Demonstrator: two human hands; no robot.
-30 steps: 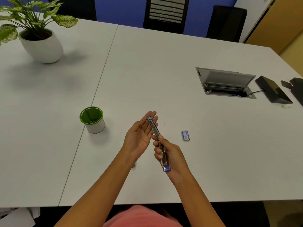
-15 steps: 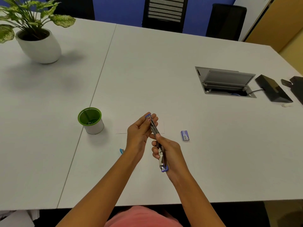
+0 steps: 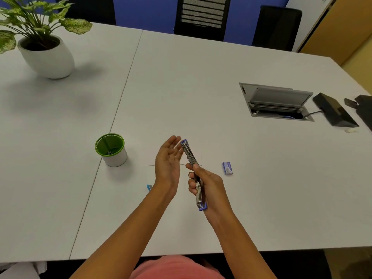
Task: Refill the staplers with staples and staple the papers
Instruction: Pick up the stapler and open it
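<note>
I'm gripping the stapler (image 3: 192, 170) in my right hand (image 3: 209, 184) — my left hand (image 3: 168, 161) is hovering beside it, fingers spread.

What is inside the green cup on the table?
The cup has a green lining, and something small and pale lies at its bottom, too small to identify. Its near wall hides part of the bottom.

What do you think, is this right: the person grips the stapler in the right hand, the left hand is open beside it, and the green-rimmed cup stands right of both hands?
Not quite. The head view shows the cup left of both hands, not right. The right hand does grip the stapler, with the left hand open beside it.
</note>
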